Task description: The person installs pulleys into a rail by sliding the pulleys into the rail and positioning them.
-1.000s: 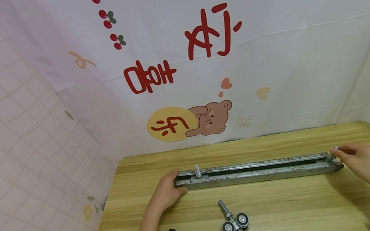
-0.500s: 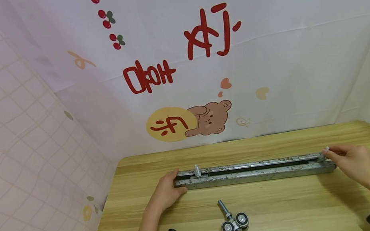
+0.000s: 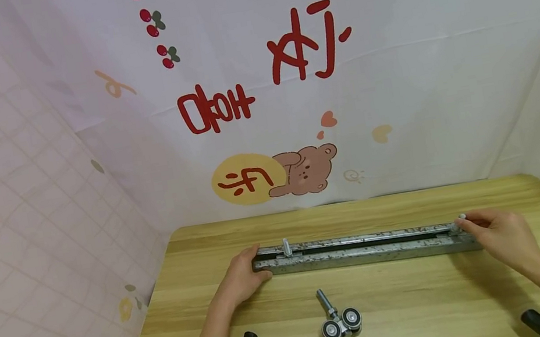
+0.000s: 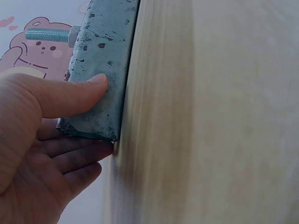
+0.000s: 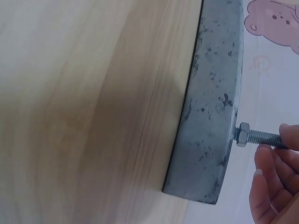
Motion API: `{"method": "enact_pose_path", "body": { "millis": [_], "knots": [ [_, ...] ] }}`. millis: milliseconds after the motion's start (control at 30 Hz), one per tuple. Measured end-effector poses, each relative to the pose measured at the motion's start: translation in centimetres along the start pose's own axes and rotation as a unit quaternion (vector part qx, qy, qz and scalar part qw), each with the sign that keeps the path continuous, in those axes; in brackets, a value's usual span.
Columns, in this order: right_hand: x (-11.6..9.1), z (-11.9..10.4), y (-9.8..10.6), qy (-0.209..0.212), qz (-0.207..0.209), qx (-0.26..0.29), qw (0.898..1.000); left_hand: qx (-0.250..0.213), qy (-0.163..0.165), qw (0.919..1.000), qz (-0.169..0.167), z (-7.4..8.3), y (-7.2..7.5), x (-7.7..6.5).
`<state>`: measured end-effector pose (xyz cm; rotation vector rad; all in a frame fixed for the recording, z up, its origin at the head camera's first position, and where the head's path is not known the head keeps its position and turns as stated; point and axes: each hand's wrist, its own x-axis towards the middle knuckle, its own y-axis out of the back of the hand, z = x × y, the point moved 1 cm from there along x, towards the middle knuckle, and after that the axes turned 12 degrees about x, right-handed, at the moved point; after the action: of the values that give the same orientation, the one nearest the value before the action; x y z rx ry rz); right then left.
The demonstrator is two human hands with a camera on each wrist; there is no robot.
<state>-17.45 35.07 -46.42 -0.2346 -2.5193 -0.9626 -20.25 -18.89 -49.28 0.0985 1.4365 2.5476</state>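
Note:
A long grey metal channel rail (image 3: 363, 257) with a slot along its top lies across the table. My left hand (image 3: 241, 282) holds its left end, the thumb (image 4: 91, 93) on the front face and the other fingers at the end and behind. A threaded bolt (image 3: 287, 248) stands up from the slot near that hand. Close to the right end, my right hand (image 3: 503, 237) pinches a second upright bolt (image 5: 264, 137) with a nut (image 5: 242, 135) at its foot, and covers that end in the head view. Whatever carries the bolts is mostly hidden inside the rail.
A loose roller trolley (image 3: 342, 325) with black-and-silver wheels and a threaded bolt lies on the wooden table (image 3: 409, 311) in front of the rail. A printed cloth (image 3: 410, 81) hangs behind the table and along its sides.
My right hand has slid the right bolt leftward along the slot, a short way in from the rail's right end. My left hand keeps its hold; the rail and loose trolley stay put.

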Motion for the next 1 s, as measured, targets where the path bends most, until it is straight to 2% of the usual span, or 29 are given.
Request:
{"method": "enact_pose_path", "body": {
  "millis": [1000],
  "knots": [
    [0.2,-2.3,-3.6,0.043,0.007,0.047,0.998,-0.007,-0.003,1.0,0.001,0.2,0.2,-0.1]
  ]
}}
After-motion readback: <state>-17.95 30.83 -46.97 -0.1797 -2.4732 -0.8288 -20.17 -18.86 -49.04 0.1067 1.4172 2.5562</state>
